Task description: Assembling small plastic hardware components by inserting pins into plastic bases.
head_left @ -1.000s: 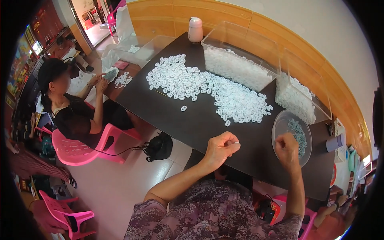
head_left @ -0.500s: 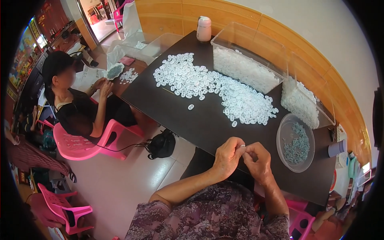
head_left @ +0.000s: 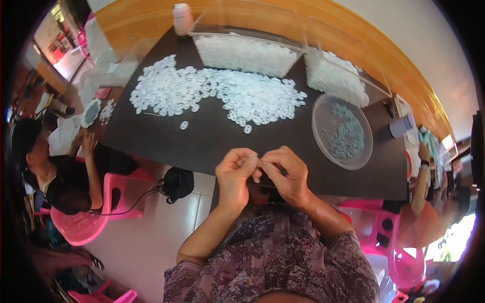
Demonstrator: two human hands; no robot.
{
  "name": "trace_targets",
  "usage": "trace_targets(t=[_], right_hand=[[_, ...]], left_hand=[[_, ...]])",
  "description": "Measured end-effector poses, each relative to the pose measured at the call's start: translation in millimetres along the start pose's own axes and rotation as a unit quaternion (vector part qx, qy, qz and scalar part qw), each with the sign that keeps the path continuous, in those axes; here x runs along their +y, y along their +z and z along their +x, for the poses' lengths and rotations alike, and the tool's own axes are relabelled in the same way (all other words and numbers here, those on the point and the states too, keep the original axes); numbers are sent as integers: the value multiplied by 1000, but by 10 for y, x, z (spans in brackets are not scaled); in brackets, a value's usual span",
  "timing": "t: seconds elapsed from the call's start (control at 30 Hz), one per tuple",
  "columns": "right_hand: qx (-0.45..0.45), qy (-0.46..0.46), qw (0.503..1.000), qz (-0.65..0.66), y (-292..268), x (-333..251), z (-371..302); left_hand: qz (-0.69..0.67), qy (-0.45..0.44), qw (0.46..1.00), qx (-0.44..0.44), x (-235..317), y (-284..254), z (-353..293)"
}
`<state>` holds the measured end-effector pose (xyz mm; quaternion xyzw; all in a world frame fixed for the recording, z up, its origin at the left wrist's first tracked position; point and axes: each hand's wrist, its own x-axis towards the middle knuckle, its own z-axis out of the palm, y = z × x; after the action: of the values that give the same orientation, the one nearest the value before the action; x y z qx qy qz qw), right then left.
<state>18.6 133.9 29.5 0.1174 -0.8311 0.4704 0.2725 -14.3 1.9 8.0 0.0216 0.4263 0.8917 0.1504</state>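
Observation:
My left hand and my right hand meet at the fingertips over the near edge of the dark table. Both are closed in a pinch, thumb against fingers, around something too small and hidden to make out. Beyond them a wide heap of small white oval plastic pieces with holes spreads over the tabletop. One loose white oval piece lies just in front of the heap, another farther left. To the right of my hands stands a round clear tray holding many small grey-green hook-like metal parts.
Two clear bins full of white pieces line the wall side. A pink bottle and a purple cup stand on the dark table. One person sits at left, another at right. A black bag lies on the floor.
The view has turned, so the table and its things appear farther left and higher. My hands remain pinched together at the fingertips; the white speck seen between them earlier is now hard to see.

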Motion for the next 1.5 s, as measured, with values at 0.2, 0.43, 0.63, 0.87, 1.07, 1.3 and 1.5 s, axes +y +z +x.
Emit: trace_targets(t=[0.2, 0.43, 0.63, 0.87, 1.07, 1.3, 1.5], right_hand=[[-10, 189, 974, 126, -22, -6, -106], [2, 170, 978, 121, -7, 45, -134], [-13, 204, 969, 141, -16, 45, -134], [-16, 197, 972, 128, 5, 63, -137], [-20, 169, 979, 108, 13, 74, -129], [-29, 177, 977, 119, 14, 72, -145], [-55, 244, 956, 155, 7, 45, -173]], left_hand=[[-10, -51, 999, -1, 28, -3, -27], [6, -49, 999, -3, -2, 1, -36], [46, -41, 998, -3, -4, 12, -52], [91, -30, 995, 9, 0, 25, -82], [163, 18, 986, 5, -18, 30, -134], [291, 120, 949, -14, -86, -35, -141], [324, 147, 935, -15, -124, -25, -167]])
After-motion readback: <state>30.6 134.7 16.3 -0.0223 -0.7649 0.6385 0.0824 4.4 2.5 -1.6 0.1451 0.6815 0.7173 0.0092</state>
